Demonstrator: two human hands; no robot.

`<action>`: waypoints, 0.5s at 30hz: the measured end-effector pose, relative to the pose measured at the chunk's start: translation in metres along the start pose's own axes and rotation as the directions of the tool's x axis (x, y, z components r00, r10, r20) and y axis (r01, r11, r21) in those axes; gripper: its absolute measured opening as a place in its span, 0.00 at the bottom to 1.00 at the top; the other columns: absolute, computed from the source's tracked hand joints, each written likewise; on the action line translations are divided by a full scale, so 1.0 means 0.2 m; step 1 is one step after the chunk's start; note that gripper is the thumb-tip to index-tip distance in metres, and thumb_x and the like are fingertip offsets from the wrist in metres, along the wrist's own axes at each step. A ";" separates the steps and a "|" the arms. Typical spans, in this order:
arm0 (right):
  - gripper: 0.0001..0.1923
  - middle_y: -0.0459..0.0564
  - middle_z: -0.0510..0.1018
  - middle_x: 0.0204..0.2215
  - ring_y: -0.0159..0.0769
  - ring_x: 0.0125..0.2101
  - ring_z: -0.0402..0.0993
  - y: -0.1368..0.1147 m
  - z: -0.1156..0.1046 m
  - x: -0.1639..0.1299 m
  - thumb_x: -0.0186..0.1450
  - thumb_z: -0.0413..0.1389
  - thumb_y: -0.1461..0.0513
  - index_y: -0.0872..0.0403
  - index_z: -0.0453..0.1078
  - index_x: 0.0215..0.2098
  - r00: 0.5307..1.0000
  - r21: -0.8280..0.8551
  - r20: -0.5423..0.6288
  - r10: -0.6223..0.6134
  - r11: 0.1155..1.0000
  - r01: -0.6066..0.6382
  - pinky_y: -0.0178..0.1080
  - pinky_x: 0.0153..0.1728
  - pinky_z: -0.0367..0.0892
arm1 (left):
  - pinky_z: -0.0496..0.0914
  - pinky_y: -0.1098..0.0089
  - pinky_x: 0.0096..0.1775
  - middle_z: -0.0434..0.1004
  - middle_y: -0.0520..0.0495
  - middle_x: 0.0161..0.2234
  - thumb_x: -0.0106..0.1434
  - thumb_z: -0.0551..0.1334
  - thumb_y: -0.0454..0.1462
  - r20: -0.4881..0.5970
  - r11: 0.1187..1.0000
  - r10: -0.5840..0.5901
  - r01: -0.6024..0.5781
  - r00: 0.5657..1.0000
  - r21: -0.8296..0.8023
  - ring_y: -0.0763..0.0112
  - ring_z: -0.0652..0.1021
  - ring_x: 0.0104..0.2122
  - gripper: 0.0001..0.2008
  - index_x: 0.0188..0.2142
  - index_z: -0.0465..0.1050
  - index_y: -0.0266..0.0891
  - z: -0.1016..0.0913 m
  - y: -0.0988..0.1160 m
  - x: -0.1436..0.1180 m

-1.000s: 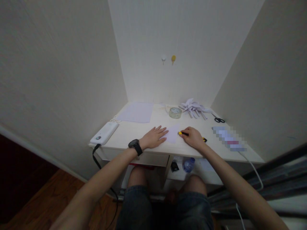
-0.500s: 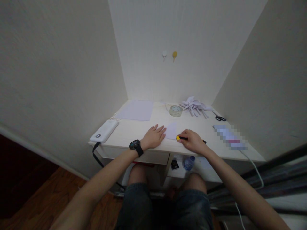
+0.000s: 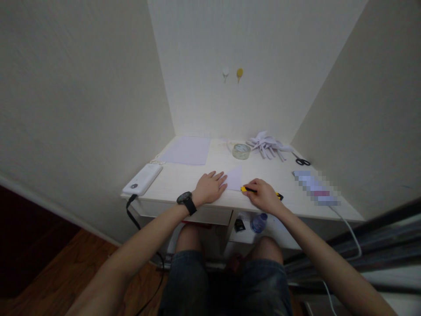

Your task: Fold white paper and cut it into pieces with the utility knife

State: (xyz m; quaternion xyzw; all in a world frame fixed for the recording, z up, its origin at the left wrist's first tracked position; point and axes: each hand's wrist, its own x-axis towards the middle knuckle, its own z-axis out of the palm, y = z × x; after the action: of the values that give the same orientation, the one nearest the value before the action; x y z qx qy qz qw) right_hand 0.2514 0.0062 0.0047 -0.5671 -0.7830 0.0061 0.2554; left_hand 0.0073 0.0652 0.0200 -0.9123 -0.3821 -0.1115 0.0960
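Observation:
A small piece of pale paper (image 3: 234, 178) lies near the front of the white desk, its left part covered by my left hand (image 3: 210, 186). That hand is flat with the fingers stretched over the paper, and a black watch sits on its wrist. In my right hand (image 3: 261, 194) is a yellow and black utility knife (image 3: 280, 196), gripped low over the desk. The knife's yellow front end is at the paper's lower right corner. Whether the blade is out is too small to tell.
A larger pale sheet (image 3: 187, 150) lies at the back left, beside a white power bank (image 3: 142, 179). Behind the hands are a tape roll (image 3: 241, 151) and folded paper pinwheels (image 3: 267, 144). Black-handled scissors (image 3: 302, 162) and a blurred-out phone (image 3: 315, 188) with a cable lie right. A bottle (image 3: 259, 223) stands below.
Both hands stay in nearly the same place. The knife has shifted slightly, and more of its yellow rear end shows behind my right hand.

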 end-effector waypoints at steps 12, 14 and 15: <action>0.09 0.53 0.80 0.37 0.41 0.39 0.74 -0.04 0.03 -0.02 0.66 0.59 0.61 0.52 0.81 0.40 0.999 -0.025 -0.046 0.010 1.000 -0.011 0.39 0.41 0.67 | 0.67 0.50 0.53 0.66 0.40 0.65 0.74 0.45 0.49 -0.006 1.000 -0.007 0.007 1.000 0.019 0.51 0.71 0.59 0.27 0.64 0.65 0.41 -0.03 0.00 0.00; 0.09 0.52 0.80 0.37 0.40 0.39 0.75 -0.03 0.03 -0.02 0.66 0.59 0.61 0.51 0.81 0.40 0.998 -0.016 -0.064 0.013 1.000 -0.014 0.39 0.40 0.68 | 0.65 0.52 0.56 0.64 0.41 0.66 0.74 0.44 0.49 -0.004 1.000 0.003 -0.003 1.000 -0.027 0.53 0.70 0.60 0.28 0.66 0.62 0.41 -0.04 -0.04 0.01; 0.09 0.52 0.80 0.36 0.40 0.39 0.75 -0.03 0.04 -0.02 0.66 0.59 0.60 0.51 0.81 0.40 0.997 -0.014 -0.072 0.013 1.000 -0.014 0.39 0.40 0.68 | 0.64 0.53 0.58 0.62 0.42 0.67 0.74 0.43 0.48 0.003 0.998 0.012 -0.012 1.000 -0.058 0.54 0.68 0.62 0.28 0.66 0.61 0.41 -0.03 -0.06 0.02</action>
State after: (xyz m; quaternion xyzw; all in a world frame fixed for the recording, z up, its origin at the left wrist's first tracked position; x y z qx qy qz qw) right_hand 0.2446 0.0029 -0.0019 -0.5742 -0.7695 -0.0182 0.2791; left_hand 0.0002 0.0741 0.0286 -0.9172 -0.3733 -0.1205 0.0696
